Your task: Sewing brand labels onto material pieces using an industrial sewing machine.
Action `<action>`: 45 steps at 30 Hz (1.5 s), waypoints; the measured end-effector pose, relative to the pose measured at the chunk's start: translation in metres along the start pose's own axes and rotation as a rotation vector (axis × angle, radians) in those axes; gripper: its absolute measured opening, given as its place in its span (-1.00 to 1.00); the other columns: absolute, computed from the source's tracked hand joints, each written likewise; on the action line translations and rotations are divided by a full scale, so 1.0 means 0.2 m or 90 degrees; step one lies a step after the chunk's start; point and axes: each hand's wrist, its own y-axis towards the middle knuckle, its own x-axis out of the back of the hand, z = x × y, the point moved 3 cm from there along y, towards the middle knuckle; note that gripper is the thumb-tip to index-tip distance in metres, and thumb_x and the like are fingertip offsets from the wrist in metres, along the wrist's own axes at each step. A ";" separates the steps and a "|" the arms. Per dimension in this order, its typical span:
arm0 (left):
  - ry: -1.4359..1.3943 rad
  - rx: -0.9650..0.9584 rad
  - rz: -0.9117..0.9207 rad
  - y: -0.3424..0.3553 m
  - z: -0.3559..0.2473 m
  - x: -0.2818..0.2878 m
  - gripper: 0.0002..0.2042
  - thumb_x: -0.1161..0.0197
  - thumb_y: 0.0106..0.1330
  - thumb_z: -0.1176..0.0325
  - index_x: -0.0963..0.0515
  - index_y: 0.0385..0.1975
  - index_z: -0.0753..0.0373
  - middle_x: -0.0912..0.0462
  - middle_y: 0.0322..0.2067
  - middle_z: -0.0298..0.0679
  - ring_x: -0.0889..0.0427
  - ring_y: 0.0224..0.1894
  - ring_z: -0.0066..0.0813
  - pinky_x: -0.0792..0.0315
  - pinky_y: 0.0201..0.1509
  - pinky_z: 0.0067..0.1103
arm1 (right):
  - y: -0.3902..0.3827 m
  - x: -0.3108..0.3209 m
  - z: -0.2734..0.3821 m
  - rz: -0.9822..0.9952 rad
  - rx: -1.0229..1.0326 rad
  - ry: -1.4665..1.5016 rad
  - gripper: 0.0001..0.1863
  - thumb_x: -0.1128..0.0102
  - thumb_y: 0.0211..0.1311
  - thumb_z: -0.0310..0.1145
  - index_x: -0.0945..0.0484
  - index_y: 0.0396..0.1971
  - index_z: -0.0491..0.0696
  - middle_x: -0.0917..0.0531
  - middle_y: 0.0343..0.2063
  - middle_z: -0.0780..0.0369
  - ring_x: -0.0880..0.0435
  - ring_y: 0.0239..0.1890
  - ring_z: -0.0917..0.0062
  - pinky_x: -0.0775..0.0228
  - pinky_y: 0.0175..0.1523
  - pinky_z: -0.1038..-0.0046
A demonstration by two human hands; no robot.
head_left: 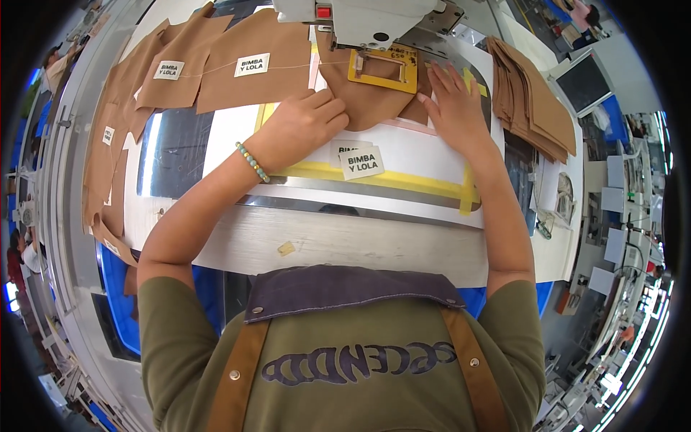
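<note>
Head view. Brown piece (369,108): lies beneath yellow frame (383,84), under machine head (381,25). Left hand (306,122): fingers curled at the piece's left edge; pinch cannot be told. Right hand (455,108): fingers spread, just right of the frame. White labels (362,163): overlapping, nearer the wearer. Brown stack (533,101): far right.

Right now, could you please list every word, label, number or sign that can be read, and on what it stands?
Wording is located here, not copied.
Two white labels on brown pieces: readable black print.
White label below the hands: readable black print; another beneath is partly covered.
Yellow frame: dark handwriting, partly unclear.
Olive garment: large dark stylised lettering.
Far-left labels: too small to read surely.
</note>
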 end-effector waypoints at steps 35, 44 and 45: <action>-0.122 0.362 -0.136 -0.11 0.34 -0.13 -0.63 -0.39 0.47 0.25 -0.65 0.16 0.31 -0.68 0.26 -0.12 -0.56 0.35 -0.05 -0.45 0.47 -0.26 | 0.12 -0.15 -0.48 -0.057 -0.471 0.603 -0.70 -0.43 0.40 -0.28 -0.71 -0.07 -0.19 -0.85 -0.24 0.15 -0.77 -0.20 0.54 -0.54 -0.09 0.42; -0.069 0.280 -0.173 -0.07 0.26 -0.07 -0.67 -0.46 0.37 0.39 -0.68 0.10 0.28 -0.73 0.19 -0.19 -0.65 0.26 -0.11 -0.59 0.30 -0.29 | 0.11 -0.17 -0.31 -0.140 -0.487 0.712 -0.57 -0.26 0.48 -0.47 -0.58 0.30 -0.15 -0.83 -0.01 0.09 -0.75 -0.04 0.51 -0.54 0.10 0.48; -0.073 0.246 -0.188 -0.06 0.23 -0.05 -0.69 -0.47 0.34 0.43 -0.70 0.06 0.27 -0.75 0.15 -0.21 -0.68 0.22 -0.13 -0.63 0.25 -0.31 | 0.14 -0.17 -0.28 -0.116 -0.473 0.674 -0.54 -0.24 0.48 -0.47 -0.57 0.34 -0.13 -0.82 0.02 0.08 -0.74 0.01 0.50 -0.52 0.15 0.46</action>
